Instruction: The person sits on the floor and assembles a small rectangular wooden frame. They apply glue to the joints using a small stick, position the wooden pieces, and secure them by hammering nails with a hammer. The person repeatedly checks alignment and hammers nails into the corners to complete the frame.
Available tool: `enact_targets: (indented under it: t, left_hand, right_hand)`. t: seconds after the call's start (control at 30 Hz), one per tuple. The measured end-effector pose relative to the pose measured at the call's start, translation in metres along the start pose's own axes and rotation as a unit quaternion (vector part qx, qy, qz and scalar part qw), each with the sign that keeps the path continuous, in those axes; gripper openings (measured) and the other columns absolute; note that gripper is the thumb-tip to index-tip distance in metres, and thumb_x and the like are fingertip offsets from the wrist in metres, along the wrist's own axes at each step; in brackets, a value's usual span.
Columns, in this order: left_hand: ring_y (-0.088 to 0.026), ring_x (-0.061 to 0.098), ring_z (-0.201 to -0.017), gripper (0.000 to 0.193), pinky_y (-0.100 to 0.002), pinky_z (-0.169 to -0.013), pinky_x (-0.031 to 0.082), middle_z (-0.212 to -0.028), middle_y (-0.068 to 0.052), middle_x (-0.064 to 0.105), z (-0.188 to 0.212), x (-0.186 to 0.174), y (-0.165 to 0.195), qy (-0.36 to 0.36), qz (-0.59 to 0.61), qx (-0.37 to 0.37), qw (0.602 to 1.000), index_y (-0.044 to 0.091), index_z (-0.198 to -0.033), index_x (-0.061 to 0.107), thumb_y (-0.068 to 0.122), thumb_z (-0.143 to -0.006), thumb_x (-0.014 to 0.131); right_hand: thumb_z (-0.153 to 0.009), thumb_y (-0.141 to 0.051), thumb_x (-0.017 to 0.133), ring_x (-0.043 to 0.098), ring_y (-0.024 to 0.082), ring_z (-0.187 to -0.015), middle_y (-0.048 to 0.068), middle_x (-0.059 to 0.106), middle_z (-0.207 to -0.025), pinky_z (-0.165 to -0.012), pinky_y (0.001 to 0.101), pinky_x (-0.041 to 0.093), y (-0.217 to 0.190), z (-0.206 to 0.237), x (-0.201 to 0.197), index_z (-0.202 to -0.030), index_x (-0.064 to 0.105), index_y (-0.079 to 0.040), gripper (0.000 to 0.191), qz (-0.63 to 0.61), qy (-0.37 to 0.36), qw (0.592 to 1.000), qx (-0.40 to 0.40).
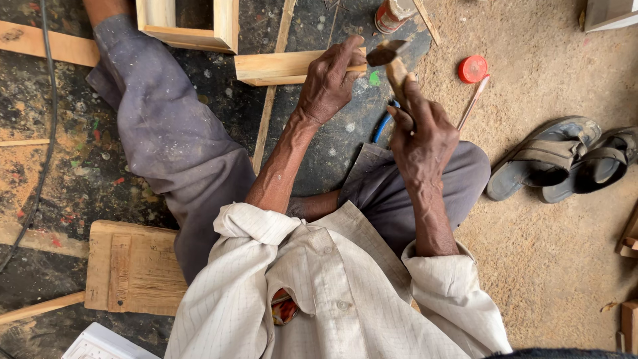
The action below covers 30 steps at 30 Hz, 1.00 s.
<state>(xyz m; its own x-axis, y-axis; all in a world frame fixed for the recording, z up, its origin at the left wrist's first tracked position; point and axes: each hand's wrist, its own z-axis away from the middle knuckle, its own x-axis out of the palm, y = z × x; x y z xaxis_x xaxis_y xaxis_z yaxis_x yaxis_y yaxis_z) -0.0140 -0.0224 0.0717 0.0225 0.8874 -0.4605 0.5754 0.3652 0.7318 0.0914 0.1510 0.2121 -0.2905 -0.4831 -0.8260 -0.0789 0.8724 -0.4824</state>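
Hammer (392,56) raised in the clenched right hand (422,133) at upper centre, left hand (329,83) gripping the wood block (279,66); nailing is under way, a squarely aimed blow next.

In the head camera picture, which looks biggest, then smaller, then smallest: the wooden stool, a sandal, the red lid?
1. The wooden stool, but it is nearer the camera, which may add to it.
2. The sandal.
3. The red lid, plainly smallest.
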Motion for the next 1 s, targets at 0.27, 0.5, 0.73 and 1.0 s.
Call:
enact_targets:
  t: [0.27,0.5,0.73,1.0]
  left_hand:
    - [-0.026,0.076,-0.108,0.071,-0.034,-0.094,0.063,-0.114,-0.012,0.076,0.001,0.002,0.000,0.014,-0.021,0.023,0.999,0.006,-0.154,0.032,-0.008,-0.095,0.069]
    - [-0.026,0.077,-0.104,0.065,-0.034,-0.094,0.065,-0.118,-0.017,0.075,0.001,0.003,0.001,0.009,-0.034,0.004,0.999,0.001,-0.150,0.036,-0.009,-0.094,0.067]
    - [-0.029,0.076,-0.102,0.067,-0.035,-0.090,0.065,-0.110,-0.014,0.076,-0.003,0.002,0.000,0.015,-0.030,0.020,0.999,0.001,-0.149,0.036,-0.009,-0.091,0.069]
    - [-0.028,0.077,-0.099,0.061,-0.032,-0.084,0.066,-0.110,-0.018,0.076,0.002,0.007,-0.002,0.010,-0.023,-0.008,1.000,0.002,-0.148,0.040,-0.005,-0.095,0.071]
  right_hand:
    - [-0.111,-0.011,0.064,0.076,0.022,-0.083,0.015,0.076,-0.108,-0.063,0.0326,0.063,0.010,0.005,0.005,-0.147,0.063,-0.014,0.037,-0.001,0.065,0.994,-0.086]
    - [-0.105,-0.012,0.073,0.075,0.022,-0.076,0.016,0.076,-0.101,-0.061,0.0338,0.063,0.011,0.007,0.007,-0.143,0.065,-0.012,0.039,0.022,0.055,0.995,-0.081]
    - [-0.095,-0.006,0.073,0.073,0.022,-0.073,0.015,0.076,-0.099,-0.058,0.0363,0.058,0.006,0.001,0.001,-0.140,0.068,-0.014,0.046,0.056,0.018,0.995,-0.075]
    - [-0.096,-0.007,0.072,0.072,0.021,-0.073,0.014,0.075,-0.099,-0.058,0.0339,0.057,0.003,0.002,-0.004,-0.142,0.067,-0.015,0.047,0.062,0.008,0.995,-0.079]
